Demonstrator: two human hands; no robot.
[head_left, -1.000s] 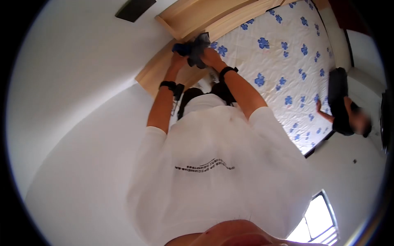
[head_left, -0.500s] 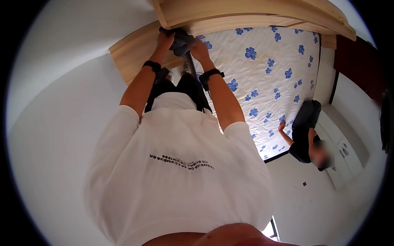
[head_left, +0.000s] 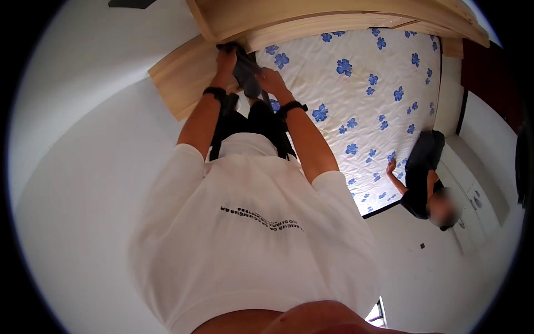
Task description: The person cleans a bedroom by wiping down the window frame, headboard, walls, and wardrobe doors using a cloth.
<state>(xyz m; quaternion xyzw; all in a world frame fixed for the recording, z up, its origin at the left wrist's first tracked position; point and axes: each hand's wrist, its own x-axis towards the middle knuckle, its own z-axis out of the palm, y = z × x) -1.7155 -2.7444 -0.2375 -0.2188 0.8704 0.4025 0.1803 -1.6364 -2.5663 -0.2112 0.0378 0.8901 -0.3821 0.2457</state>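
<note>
A dark grey piece of cloth (head_left: 246, 73) hangs between my two hands, in front of my legs; its exact kind does not show. My left hand (head_left: 225, 62) is closed on its upper left part, near the wooden bed frame. At the right edge of the cloth, my right hand (head_left: 272, 82) has its fingers closed on the fabric. The cloth hangs lengthwise, and its lower end is near my knees. Both wrists wear black straps.
Beside me lies a white mattress (head_left: 367, 117) with blue flowers. A pale wooden headboard (head_left: 311, 16) runs along its far end, with a wooden cabinet (head_left: 178, 78) at left. Another person (head_left: 420, 172) sits at the mattress's right edge, near white drawers (head_left: 470, 195).
The cloth, bunched up before, now hangs longer and more spread out. My right hand has moved slightly down relative to my left. The view has shifted a little; the other person stays seated.
</note>
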